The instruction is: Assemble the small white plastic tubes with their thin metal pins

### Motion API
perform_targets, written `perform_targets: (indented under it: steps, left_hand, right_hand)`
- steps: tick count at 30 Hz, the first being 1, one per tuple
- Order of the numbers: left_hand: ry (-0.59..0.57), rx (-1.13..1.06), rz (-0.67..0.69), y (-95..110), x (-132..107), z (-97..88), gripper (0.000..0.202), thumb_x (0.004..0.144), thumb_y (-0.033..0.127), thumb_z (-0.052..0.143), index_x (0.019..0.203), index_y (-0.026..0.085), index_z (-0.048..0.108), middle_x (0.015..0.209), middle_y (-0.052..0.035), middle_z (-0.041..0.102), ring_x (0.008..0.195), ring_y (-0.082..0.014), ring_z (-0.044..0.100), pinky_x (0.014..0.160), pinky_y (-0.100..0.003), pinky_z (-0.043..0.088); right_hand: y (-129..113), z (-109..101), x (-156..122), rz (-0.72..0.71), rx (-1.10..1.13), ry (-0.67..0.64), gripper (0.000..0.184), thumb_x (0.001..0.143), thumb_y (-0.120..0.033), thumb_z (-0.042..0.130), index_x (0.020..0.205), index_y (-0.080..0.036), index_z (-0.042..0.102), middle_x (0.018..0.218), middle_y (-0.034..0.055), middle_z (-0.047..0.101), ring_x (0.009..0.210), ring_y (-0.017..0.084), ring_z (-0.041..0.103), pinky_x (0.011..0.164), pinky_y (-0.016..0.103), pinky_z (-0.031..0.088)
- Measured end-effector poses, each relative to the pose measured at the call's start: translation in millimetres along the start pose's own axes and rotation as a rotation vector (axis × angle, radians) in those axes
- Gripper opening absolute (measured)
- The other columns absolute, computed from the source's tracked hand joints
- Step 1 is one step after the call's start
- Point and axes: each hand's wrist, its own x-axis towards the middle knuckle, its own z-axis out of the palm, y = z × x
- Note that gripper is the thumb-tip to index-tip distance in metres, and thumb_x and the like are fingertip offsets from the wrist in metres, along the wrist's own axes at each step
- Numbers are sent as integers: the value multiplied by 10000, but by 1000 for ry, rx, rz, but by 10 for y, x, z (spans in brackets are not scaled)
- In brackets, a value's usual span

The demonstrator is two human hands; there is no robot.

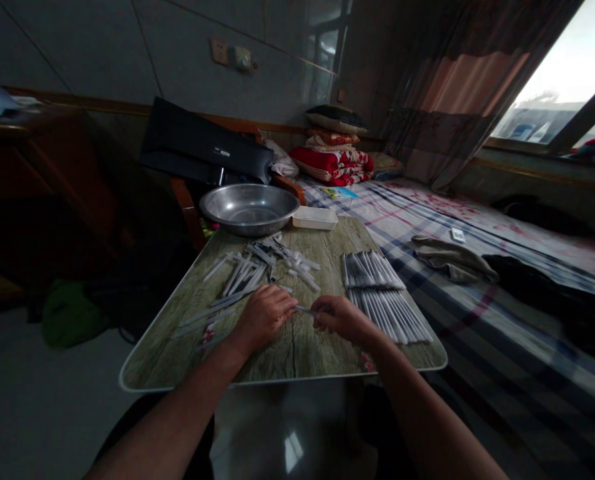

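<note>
Centrally, head view: stick [304, 310], thin and pale, long axis left-to-right, low over table [297, 353], spanning both hands. Left hand [264, 315]: curled, pinching one end. Right hand [340, 319]: curled, pinching the other. Loose pile [257, 267]: ahead, nearer left hand. Row [382, 297]: just beside right hand.

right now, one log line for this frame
left hand: holds thin stick | right hand: holds same stick | loose pile: beyond hands | neat rows: right

Left hand [264, 313], right hand [340, 319]: bare. Forearms [187, 400] uncovered to frame edge. Dark garment [142, 420] over lap, colour unclear in dim light.
</note>
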Motion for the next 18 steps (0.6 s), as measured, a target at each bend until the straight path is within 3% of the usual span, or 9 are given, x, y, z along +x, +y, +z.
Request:
perform_targets:
  steps: [3, 6, 8, 10, 13, 18]
  left_hand:
    - [-4, -39, 36, 50, -5, 18, 160, 881, 243, 540, 981, 209, 660, 925, -60, 672, 892, -217, 541, 821, -371, 391]
    - [113, -39, -23, 52, -8, 40, 276, 857, 226, 568, 1126, 210, 626, 1182, -93, 615, 1082, -257, 502, 951, -431, 372]
    - [198, -37, -78, 21, -9, 47, 342, 858, 231, 567, 1197, 195, 590, 1272, -115, 561, 1149, -272, 473, 992, -451, 362]
    - [239, -56, -104, -17, -10, 48, 333, 876, 234, 543, 1203, 181, 579, 1240, -119, 577, 1132, -259, 492, 988, -436, 383]
    - [249, -79, -107, -51, -10, 50, 277, 898, 230, 510, 1156, 169, 591, 1142, -103, 626, 1073, -236, 531, 969, -410, 408]
    - [228, -104, -99, -55, 3, 100, 215, 907, 223, 499, 1079, 160, 611, 1046, -90, 668, 984, -220, 573, 906, -390, 441]
  right_hand:
    - [-85, -2, -53, -131, -244, 40, 67, 768, -175, 584, 771, -169, 651, 659, 10, 630, 587, 110, 543, 559, 225, 389]
    - [-149, -181, -154, -150, -463, 82, 47, 727, -155, 627, 707, -175, 665, 717, 24, 599, 636, 122, 520, 612, 249, 372]
    - [-160, -418, -279, -48, -567, 57, 64, 721, -148, 618, 681, -176, 658, 697, 19, 583, 609, 118, 495, 591, 249, 348]
    - [-138, -706, -451, 76, -656, 25, 105, 759, -172, 577, 677, -174, 642, 626, 6, 561, 560, 113, 453, 549, 251, 309]
    - [-37, -1101, -731, 267, -745, 82, 156, 789, -209, 544, 669, -158, 630, 602, 16, 573, 545, 115, 451, 530, 253, 306]
    - [232, -1426, -978, 546, -832, 87, 189, 777, -141, 511, 654, -121, 653, 629, 63, 632, 545, 117, 508, 541, 245, 352]
